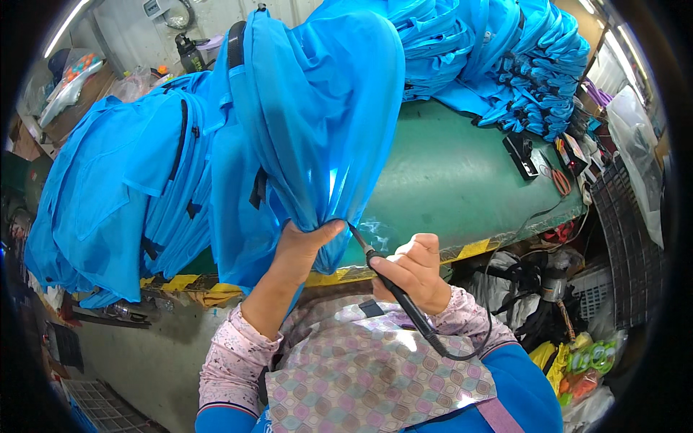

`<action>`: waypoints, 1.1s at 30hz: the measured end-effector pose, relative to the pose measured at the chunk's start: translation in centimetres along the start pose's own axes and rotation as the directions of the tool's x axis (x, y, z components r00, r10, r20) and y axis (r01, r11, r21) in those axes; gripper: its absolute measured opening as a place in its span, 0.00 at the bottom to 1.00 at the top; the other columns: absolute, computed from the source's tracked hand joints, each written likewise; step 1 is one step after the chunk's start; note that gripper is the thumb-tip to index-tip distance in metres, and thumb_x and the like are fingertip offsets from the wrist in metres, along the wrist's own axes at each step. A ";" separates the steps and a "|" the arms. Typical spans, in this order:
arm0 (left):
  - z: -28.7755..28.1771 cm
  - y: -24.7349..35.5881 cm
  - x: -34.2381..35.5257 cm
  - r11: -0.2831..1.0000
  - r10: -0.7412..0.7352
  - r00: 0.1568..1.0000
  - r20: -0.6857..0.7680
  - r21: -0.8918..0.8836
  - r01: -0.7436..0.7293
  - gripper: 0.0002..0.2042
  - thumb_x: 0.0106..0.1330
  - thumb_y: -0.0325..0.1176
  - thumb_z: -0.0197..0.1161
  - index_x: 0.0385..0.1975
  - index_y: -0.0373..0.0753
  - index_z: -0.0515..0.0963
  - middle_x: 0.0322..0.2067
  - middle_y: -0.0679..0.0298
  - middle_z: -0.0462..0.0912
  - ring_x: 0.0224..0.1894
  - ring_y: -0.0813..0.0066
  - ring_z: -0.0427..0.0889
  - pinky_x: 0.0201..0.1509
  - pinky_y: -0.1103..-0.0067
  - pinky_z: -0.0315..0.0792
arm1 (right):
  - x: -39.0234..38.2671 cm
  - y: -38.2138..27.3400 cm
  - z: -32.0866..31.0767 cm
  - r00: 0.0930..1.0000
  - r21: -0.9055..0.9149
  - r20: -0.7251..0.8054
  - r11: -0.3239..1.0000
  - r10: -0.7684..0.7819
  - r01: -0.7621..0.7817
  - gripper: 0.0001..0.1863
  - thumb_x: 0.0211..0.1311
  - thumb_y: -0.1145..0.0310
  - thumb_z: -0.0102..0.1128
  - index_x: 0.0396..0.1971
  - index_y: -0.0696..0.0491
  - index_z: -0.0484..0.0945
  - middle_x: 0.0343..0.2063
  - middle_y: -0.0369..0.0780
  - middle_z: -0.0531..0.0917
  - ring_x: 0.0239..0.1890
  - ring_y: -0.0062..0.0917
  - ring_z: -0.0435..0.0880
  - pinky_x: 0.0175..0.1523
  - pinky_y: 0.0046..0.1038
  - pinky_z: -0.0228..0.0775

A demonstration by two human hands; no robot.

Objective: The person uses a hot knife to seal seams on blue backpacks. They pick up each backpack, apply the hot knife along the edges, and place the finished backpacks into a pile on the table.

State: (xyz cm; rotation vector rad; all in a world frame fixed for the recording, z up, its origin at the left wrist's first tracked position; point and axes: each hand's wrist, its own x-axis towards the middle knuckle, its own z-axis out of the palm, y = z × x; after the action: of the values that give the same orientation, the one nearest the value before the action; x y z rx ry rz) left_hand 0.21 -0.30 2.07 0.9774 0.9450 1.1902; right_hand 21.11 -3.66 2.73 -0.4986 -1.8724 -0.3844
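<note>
- Two hands: the left hand (297, 245) pinches one blue fabric piece (317, 115) at its gathered lower end, near the table's front edge; some fingers are hidden by cloth.
- The right hand (417, 276) wraps around one black-handled tool (408, 305); its thin tip meets the cloth's edge, contact unclear.
- One dark cord (490, 283) trails rightward.
- Two blue piles, the left pile (108, 187) and back pile (534, 72), lie on the green table (447, 173); overlapping folds defeat counting.
- One black bottle (190, 56) stands behind, partly covered.
</note>
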 end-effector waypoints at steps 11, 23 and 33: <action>0.8 0.2 -1.1 0.998 0.017 1.000 -0.013 0.057 -0.016 0.23 0.60 0.30 0.73 0.55 0.33 0.76 0.50 0.62 0.81 0.50 0.73 0.80 0.55 0.75 0.73 | 3.6 0.2 -2.1 0.969 0.229 -0.022 0.945 0.246 -0.235 0.18 0.45 0.79 0.69 0.41 0.57 0.81 0.26 0.37 0.81 0.24 0.31 0.72 0.39 0.34 0.62; -1.1 -1.6 -3.7 0.963 0.123 0.969 -0.216 -0.209 -0.168 0.20 0.61 0.22 0.68 0.53 0.36 0.73 0.47 0.61 0.82 0.49 0.70 0.82 0.54 0.73 0.77 | 3.4 4.8 3.9 0.985 -0.036 0.018 0.985 0.172 -0.171 0.36 0.47 0.76 0.77 0.57 0.50 0.67 0.53 0.49 0.82 0.55 0.44 0.81 0.66 0.45 0.64; -0.8 -1.7 -2.3 0.929 0.274 0.961 0.029 0.252 -0.272 0.12 0.65 0.29 0.67 0.46 0.35 0.78 0.42 0.65 0.83 0.44 0.78 0.81 0.48 0.78 0.73 | 2.9 0.5 8.5 0.967 0.526 -0.014 0.824 0.256 -0.210 0.29 0.56 0.88 0.63 0.56 0.50 0.68 0.60 0.52 0.73 0.53 0.43 0.79 0.53 0.36 0.75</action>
State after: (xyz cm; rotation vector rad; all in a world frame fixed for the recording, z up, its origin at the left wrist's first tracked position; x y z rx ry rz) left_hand -0.38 -2.70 0.32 1.3454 1.0063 1.3248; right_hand 13.61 1.37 2.57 -0.3248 -1.7139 0.2678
